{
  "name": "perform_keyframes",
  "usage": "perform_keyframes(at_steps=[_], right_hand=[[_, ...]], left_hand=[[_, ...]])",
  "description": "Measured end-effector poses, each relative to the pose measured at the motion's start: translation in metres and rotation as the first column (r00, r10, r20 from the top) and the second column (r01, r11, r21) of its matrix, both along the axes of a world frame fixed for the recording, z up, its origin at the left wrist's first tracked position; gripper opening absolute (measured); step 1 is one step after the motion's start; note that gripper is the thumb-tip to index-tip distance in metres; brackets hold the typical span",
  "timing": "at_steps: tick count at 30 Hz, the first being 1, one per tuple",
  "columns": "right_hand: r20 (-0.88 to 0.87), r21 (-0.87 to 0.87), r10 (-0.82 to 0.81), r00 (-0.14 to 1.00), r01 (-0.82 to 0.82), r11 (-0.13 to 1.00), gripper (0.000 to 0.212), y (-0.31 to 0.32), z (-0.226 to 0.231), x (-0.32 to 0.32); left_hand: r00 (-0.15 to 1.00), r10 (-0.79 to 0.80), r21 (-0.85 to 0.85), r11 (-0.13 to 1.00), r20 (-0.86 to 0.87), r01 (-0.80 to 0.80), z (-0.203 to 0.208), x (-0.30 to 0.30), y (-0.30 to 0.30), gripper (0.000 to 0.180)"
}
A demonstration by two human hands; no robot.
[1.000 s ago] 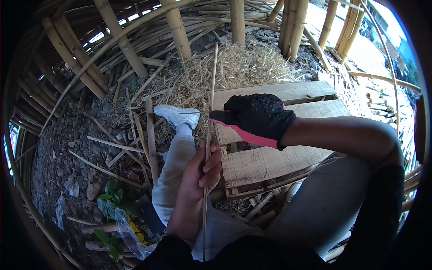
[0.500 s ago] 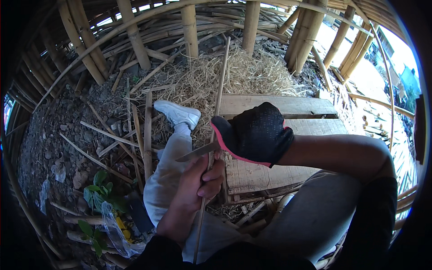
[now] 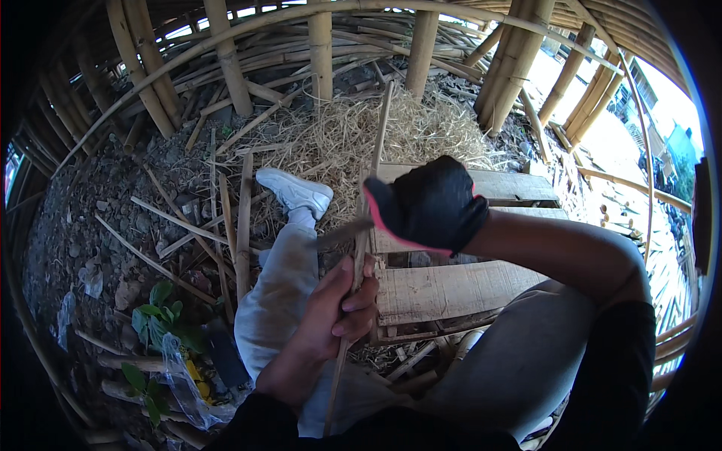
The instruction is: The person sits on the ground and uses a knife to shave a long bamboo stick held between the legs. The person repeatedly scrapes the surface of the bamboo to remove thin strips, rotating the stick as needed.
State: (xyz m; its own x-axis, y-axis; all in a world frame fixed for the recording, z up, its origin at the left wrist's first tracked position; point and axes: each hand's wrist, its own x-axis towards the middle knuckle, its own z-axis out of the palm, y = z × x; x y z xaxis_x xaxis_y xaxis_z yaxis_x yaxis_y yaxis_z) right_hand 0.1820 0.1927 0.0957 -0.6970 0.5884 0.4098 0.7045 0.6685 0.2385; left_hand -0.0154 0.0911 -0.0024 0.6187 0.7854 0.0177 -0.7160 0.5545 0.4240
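Observation:
My bare left hand [image 3: 342, 308] is wrapped round a long thin bamboo strip [image 3: 382, 124], which runs up and away from my lap. Just above it, my right hand [image 3: 429, 204], in a black glove with pink edging, is closed on a knife. The glove hides the handle. The knife's blade [image 3: 338, 234], smeared by motion, points left and crosses the strip. The gloved thumb lies alongside the strip above the blade.
A low wooden plank platform [image 3: 459, 289] stands in front of my right leg. Pale shavings [image 3: 421, 135] are heaped beyond it, before upright bamboo posts [image 3: 320, 56]. At left lie loose bamboo pieces [image 3: 244, 225], a green plant [image 3: 158, 316] and a clear plastic bag [image 3: 184, 383].
My right hand and the knife have moved a little up along the strip, away from my left hand. My left hand keeps its hold on the strip.

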Motion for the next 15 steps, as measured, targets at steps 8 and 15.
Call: perform_keyframes(at_steps=[8, 15], right_hand=[[0.037, 0.071, 0.086, 0.996, -0.089, 0.994, 0.033, 0.008, 0.005, 0.005], [0.05, -0.034, 0.019, 0.999, -0.017, 0.999, 0.029, 0.017, 0.006, 0.0]], left_hand=[[0.999, -0.022, 0.015, 1.0, 0.049, 0.021, -0.003, -0.003, 0.003, 0.033], [0.994, -0.026, 0.018, 1.0, 0.104, 0.025, -0.01, -0.011, 0.006, 0.034]])
